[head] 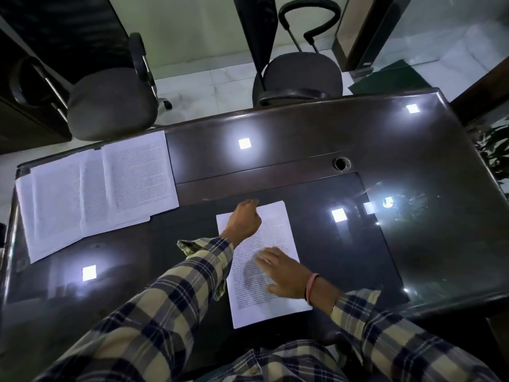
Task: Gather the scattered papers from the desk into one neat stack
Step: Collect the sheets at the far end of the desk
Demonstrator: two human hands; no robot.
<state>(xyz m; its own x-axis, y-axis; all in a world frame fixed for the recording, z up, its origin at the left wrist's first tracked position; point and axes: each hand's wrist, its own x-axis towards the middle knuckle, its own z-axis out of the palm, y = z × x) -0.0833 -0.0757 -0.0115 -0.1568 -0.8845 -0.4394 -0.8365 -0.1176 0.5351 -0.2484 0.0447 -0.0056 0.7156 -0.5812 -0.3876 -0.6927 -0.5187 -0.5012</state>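
Near the middle of the dark glossy worktop [303, 150] lies a printed sheet [278, 224], slightly askew. On its lower half the right hand [283, 274] rests flat, its grip open with fingers spread, pressing the paper down. At the sheet's upper left corner the left hand [245, 219] is curled into a closed grip; whether it pinches the paper edge cannot be told. Well apart, at the far left, lie the scattered papers [93, 188], overlapping loosely.
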